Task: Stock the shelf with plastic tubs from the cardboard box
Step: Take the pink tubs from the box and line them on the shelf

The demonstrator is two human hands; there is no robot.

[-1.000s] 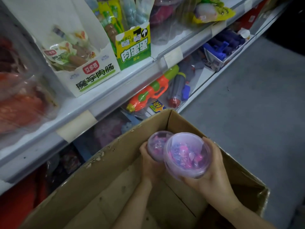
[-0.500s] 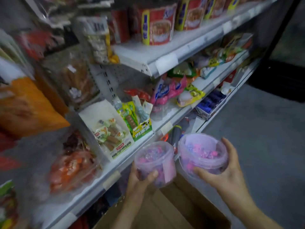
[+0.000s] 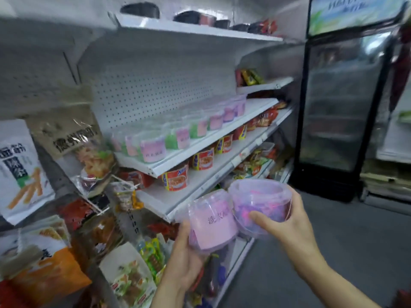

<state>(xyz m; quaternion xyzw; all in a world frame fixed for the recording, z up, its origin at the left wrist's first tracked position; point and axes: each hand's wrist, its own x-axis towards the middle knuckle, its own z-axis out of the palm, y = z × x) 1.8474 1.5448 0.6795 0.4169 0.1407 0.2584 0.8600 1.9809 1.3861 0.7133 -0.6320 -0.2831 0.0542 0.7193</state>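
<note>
My left hand (image 3: 185, 261) grips the tub with the pink label (image 3: 212, 221) low in the frame's centre, fingers curled under its base. My right hand (image 3: 287, 221) holds the clear purple tub (image 3: 261, 204) just beside it, touching, thumb across its front. Both sit below the shelf (image 3: 200, 150), mid-frame, carrying a row of pink and green tubs (image 3: 178, 134)

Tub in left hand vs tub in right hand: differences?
The left-hand tub shows a pink paper label with writing toward the camera; the right-hand tub shows bare clear wall with purple and pink contents. The left hand grips its tub from below, the right hand from the side. Both are translucent purple and lidded.
</note>
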